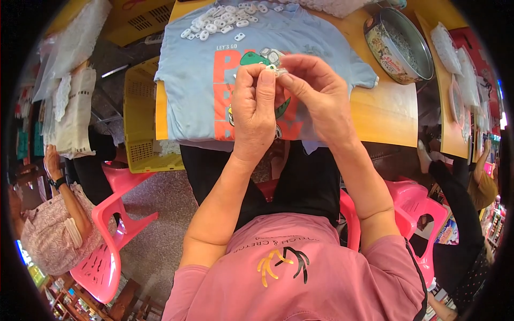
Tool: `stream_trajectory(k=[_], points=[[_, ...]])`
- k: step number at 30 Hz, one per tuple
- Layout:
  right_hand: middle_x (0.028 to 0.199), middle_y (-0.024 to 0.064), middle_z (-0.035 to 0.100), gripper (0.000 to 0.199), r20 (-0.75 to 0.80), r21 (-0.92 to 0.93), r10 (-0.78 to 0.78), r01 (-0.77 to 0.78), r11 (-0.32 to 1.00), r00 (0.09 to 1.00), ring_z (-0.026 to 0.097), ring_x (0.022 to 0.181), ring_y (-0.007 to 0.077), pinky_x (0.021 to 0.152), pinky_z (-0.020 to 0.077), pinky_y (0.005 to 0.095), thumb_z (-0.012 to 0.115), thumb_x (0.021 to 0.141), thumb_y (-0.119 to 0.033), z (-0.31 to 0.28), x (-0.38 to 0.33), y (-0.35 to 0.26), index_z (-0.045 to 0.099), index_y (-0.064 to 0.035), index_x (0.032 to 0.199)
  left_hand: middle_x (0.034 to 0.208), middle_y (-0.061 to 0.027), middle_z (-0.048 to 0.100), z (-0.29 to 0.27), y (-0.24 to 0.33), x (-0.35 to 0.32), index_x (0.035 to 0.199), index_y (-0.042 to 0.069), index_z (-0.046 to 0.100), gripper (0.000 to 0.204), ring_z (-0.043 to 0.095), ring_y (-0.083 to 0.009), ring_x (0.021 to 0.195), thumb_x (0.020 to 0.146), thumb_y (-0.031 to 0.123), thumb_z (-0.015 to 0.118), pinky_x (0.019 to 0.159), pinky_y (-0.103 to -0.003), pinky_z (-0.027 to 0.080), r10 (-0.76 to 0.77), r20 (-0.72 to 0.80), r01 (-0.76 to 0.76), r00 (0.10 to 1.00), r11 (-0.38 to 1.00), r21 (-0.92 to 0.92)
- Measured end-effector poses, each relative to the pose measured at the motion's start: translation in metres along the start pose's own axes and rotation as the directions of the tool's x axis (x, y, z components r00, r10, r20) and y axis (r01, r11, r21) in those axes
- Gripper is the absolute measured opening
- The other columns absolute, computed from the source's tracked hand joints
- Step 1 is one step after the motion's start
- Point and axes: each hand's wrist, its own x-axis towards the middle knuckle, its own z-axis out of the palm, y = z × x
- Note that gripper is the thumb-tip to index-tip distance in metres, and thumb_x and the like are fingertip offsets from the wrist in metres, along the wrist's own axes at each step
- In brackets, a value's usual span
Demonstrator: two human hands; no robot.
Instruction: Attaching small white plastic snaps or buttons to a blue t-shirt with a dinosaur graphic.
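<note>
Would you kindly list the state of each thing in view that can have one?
small white piece: pinched between the fingertips of both hands
left hand: fingers closed on the piece
right hand: fingers closed on the piece
blue T-shirt: spread flat on the table
white pieces: loose pile on the shirt
round tin: open, tilted

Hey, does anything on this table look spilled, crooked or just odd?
Nothing looks spilled or damaged. The one oddity: a light blue T-shirt is spread over the table like a work mat, with small white pieces piled on it. Both hands pinch one small piece.
</note>
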Motion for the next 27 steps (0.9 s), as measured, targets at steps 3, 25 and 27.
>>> stream_trajectory(k=[3, 25, 27], points=[[0.102, 0.0043, 0.068, 0.02, 0.046, -0.017, -0.001, 0.001, 1.0, 0.999, 0.062, 0.09, 0.0104, 0.084, 0.0501, 0.0247, 0.065, 0.091, -0.004, 0.001, -0.001, 0.003, 0.067, 0.0006, 0.11, 0.08, -0.0002, 0.053, 0.001, 0.003, 0.0, 0.101, 0.006, 0.052, 0.016, 0.048, -0.0061, 0.068, 0.103, 0.021, 0.047, 0.061, -0.022, 0.042, -0.042, -0.013, 0.042, 0.999, 0.999, -0.006], [0.099, 0.006, 0.066, 0.026, -0.176, 0.219, 0.078, -0.038, 0.975, 0.981, 0.063, 0.087, 0.0121, 0.078, 0.0525, 0.0281, 0.063, 0.095, -0.014, 0.015, 0.002, -0.002, 0.062, 0.0008, 0.115, 0.083, -0.0025, 0.06, 0.004, 0.003, -0.001, 0.102, 0.003, 0.051, 0.013, 0.054, -0.0057, 0.069, 0.102, 0.016, 0.05, 0.062, -0.02, 0.047, -0.019, -0.023, 0.019, 1.0, 1.0, -0.004], [0.099, 0.0059, 0.066, 0.026, -0.18, 0.219, 0.073, -0.032, 0.975, 0.981, 0.063, 0.087, 0.0121, 0.078, 0.0525, 0.028, 0.063, 0.095, -0.014, 0.016, 0.002, -0.002, 0.062, 0.0009, 0.115, 0.083, -0.0026, 0.06, 0.004, 0.001, 0.0, 0.101, 0.003, 0.051, 0.013, 0.055, -0.006, 0.069, 0.101, 0.016, 0.051, 0.062, -0.021, 0.048, -0.02, -0.041, 0.019, 0.999, 0.999, -0.036]])
